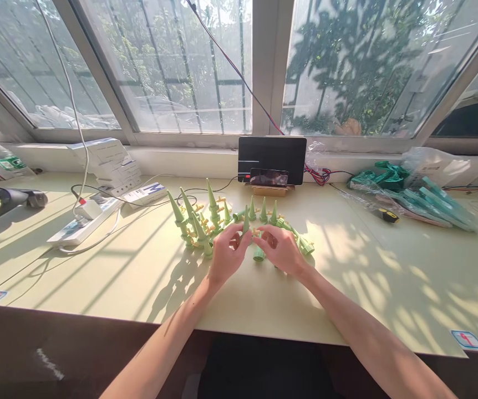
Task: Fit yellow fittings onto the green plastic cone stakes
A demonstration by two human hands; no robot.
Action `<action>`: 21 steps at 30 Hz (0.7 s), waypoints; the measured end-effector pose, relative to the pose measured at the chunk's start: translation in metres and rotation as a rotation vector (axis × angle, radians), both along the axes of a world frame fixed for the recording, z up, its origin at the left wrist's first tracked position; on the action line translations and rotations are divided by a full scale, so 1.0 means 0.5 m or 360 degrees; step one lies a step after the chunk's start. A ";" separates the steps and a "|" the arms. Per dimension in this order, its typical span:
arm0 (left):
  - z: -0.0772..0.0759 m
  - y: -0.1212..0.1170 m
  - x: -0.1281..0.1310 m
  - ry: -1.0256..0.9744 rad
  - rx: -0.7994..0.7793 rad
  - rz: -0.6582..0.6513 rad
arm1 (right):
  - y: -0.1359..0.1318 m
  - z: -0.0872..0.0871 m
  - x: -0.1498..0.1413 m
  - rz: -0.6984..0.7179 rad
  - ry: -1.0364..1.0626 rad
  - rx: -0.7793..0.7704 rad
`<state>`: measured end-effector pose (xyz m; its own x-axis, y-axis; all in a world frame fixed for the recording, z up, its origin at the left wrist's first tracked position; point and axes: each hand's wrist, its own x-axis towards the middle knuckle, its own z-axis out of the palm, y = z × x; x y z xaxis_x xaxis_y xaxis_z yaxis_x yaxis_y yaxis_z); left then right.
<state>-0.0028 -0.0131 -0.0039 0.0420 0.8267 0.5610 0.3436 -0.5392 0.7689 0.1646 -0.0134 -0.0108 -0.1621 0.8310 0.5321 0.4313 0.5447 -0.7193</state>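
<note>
In the head view, my left hand (227, 252) is closed around a green plant watering spike (246, 221), its tapered point upward. My right hand (283, 247) pinches at the small yellow valve (254, 231) on the side of that same spike; the fingers partly hide the valve. Left of my hands stands a cluster of several upright green spikes (175, 208) with yellow valves. Behind and to the right are more spikes (264, 211), some upright, and others (303, 244) lying on their sides. One green piece (258, 255) lies just below my fingertips.
A phone (269, 177) leans before a dark tablet (272, 152) by the window. A white power strip (83, 221), cables and boxes (106, 160) sit to the left. At right lie a yellow-black tool (386, 215) and plastic bags (442, 202). The table's front edge is near my forearms.
</note>
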 end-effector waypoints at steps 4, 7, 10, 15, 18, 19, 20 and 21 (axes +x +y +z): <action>0.007 0.000 -0.013 -0.0008 0.0318 0.0210 | 0.000 -0.005 0.004 -0.0039 -0.0142 0.0058; 0.015 0.003 -0.022 -0.0050 0.0381 0.0264 | -0.003 -0.009 -0.002 -0.0054 -0.0298 0.0091; 0.021 0.005 -0.026 -0.0134 0.0302 0.0212 | -0.005 -0.005 -0.017 -0.0049 -0.0521 0.0173; 0.021 0.006 -0.026 -0.0253 0.0172 0.0213 | -0.003 0.012 -0.057 0.0158 -0.1080 0.0369; 0.013 0.006 -0.027 -0.0299 0.0148 0.0229 | 0.002 0.015 -0.083 0.0197 -0.1227 0.0379; 0.010 0.006 -0.026 -0.0312 0.0137 0.0234 | 0.004 0.015 -0.090 0.0202 -0.1246 0.0376; 0.008 0.007 -0.026 -0.0322 0.0131 0.0242 | 0.007 0.013 -0.097 0.0209 -0.1258 0.0372; 0.006 0.007 -0.025 -0.0326 0.0131 0.0254 | 0.009 0.011 -0.102 0.0221 -0.1251 0.0371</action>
